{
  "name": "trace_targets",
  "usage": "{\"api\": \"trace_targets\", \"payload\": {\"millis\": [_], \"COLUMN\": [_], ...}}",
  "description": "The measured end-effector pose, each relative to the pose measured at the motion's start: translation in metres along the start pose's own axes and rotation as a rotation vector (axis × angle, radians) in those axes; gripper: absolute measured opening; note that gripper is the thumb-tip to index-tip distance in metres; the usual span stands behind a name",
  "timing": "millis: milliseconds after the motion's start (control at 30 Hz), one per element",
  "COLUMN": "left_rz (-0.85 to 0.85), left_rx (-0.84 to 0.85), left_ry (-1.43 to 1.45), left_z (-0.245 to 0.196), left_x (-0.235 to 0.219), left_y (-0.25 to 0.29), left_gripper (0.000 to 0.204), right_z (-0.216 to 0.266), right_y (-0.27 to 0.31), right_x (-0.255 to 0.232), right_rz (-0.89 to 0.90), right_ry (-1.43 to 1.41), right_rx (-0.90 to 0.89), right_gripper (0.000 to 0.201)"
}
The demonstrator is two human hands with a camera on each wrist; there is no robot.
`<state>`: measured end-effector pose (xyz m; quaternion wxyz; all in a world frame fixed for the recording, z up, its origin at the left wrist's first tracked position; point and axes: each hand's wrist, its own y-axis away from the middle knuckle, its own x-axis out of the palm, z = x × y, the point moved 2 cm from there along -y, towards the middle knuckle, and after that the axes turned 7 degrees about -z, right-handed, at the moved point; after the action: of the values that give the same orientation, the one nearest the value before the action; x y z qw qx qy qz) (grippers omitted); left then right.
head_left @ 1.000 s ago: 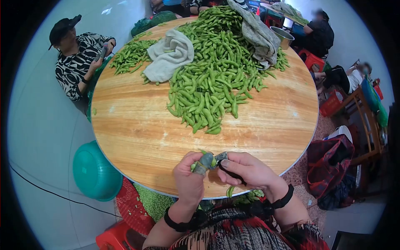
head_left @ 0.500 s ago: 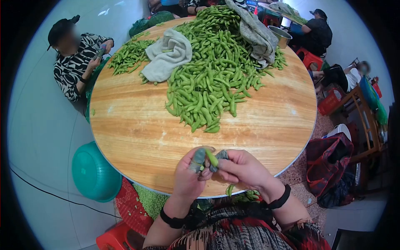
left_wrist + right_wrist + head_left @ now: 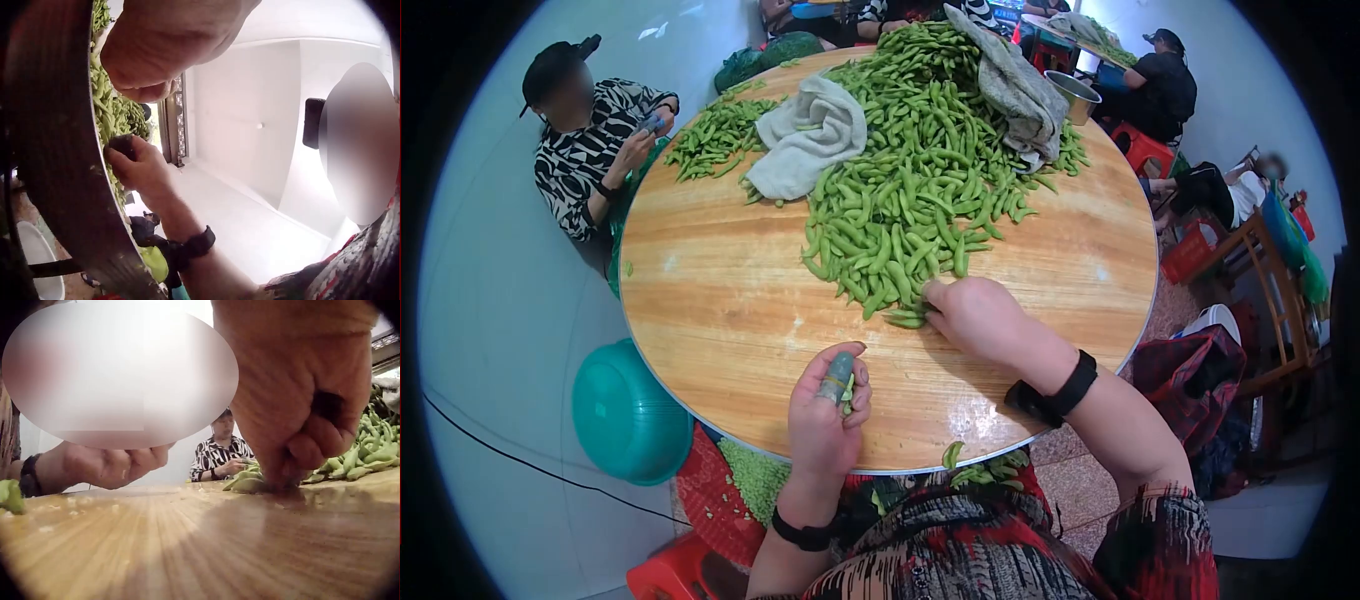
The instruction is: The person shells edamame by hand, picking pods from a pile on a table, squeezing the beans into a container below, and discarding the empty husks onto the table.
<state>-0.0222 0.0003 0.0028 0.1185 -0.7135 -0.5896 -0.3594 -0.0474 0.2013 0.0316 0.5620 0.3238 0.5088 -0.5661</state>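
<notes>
Two hands work: my right hand (image 3: 968,312) pinches an edamame pod (image 3: 905,320) at the pile's (image 3: 910,180) near edge; my left hand (image 3: 828,410), fingers curled around pod pieces (image 3: 847,388), hovers over the round table's (image 3: 730,330) near edge.

Green soybean pods (image 3: 900,190) heaped in long pile across far half of round wooden table, pods lying flat, overlapping, near edge thinning to few loose pods (image 3: 905,318) just at right hand fingertips; small green pod piece (image 3: 847,388) pinched upright in left hand, beside taped fingertip
</notes>
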Motion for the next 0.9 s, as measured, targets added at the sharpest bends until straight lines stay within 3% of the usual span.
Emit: {"api": "trace_targets", "payload": {"millis": [133, 200, 333, 400, 533, 733, 800, 833, 900], "left_rz": [0.008, 0.087, 0.141, 0.058, 0.006, -0.070, 0.097, 0.095, 0.380], "left_rx": [-0.040, -0.106, -0.197, -0.078, -0.049, 0.057, -0.140, -0.140, -0.245], "left_ry": [-0.049, -0.005, 0.032, 0.001, -0.021, -0.171, -0.025, -0.025, 0.129], "left_z": [0.004, 0.008, 0.021, 0.024, 0.027, 0.028, 0.026, 0.023, 0.021], "left_x": [0.005, 0.014, 0.023, 0.022, 0.021, 0.028, 0.026, 0.022, 0.023], "left_y": [0.002, 0.002, 0.000, -0.001, -0.001, 0.003, 0.003, 0.002, 0.002], "left_gripper": [0.026, 0.027, 0.024, 0.019, 0.014, 0.013, 0.011, 0.011, 0.013], "right_z": [-0.002, 0.005, 0.027, 0.029, 0.036, 0.030, 0.034, 0.037, 0.038], "right_y": [0.015, 0.028, 0.053, 0.060, 0.068, 0.073, 0.076, 0.078, 0.081], "right_x": [-0.015, -0.021, -0.014, -0.009, -0.016, 0.000, -0.009, -0.012, -0.006], "right_rz": [-0.053, 0.100, 0.064, 0.265, 0.403, 0.332, 0.410, 0.491, 0.512], "right_ry": [-0.138, -0.667, -0.933, -1.184, -1.445, -1.547, -1.666, -1.779, -1.879], "right_rx": [0.070, 0.321, 0.232, 0.423, 0.465, 0.452, 0.553, 0.657, 0.701], "right_gripper": [0.017, 0.021, 0.023, 0.025, 0.027, 0.026, 0.026, 0.026, 0.024]}}
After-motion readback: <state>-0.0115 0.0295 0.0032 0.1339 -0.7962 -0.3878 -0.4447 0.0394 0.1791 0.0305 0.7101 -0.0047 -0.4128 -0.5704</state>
